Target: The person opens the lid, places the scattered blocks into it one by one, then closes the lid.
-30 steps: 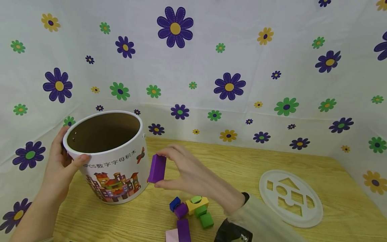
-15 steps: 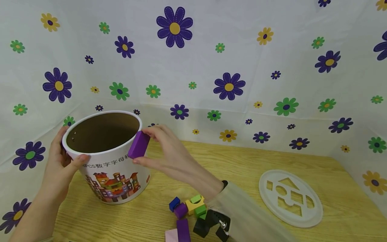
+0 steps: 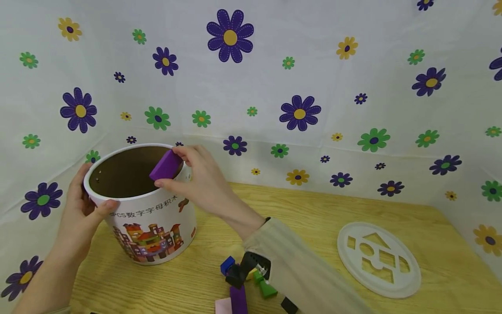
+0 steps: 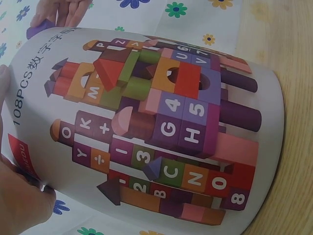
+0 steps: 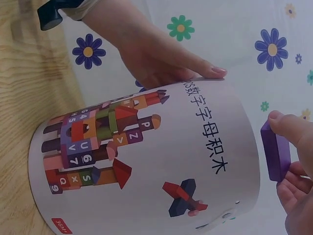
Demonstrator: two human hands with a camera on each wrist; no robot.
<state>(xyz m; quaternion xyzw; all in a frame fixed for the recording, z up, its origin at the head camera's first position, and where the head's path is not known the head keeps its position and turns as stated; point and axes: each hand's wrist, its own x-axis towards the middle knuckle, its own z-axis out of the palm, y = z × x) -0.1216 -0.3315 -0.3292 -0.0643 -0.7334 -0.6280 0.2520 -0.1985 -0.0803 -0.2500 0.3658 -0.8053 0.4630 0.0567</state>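
1. Over the tub's (image 3: 149, 226) open mouth, your right hand (image 3: 198, 179) pinches a purple block (image 3: 166, 165) between thumb and fingertips — tilted, at the rim.
2. Your left hand (image 3: 80, 209) grips the tub's left rim — thumb curled outside.

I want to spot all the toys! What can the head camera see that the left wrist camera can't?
Only the head view shows the white shape-sorter lid, the loose blocks on the wooden table, and the bucket's open top. Only the left wrist view shows "108PCS" printed on the bucket. Both show the bucket, the left hand gripping it, and the right hand pinching the purple block.
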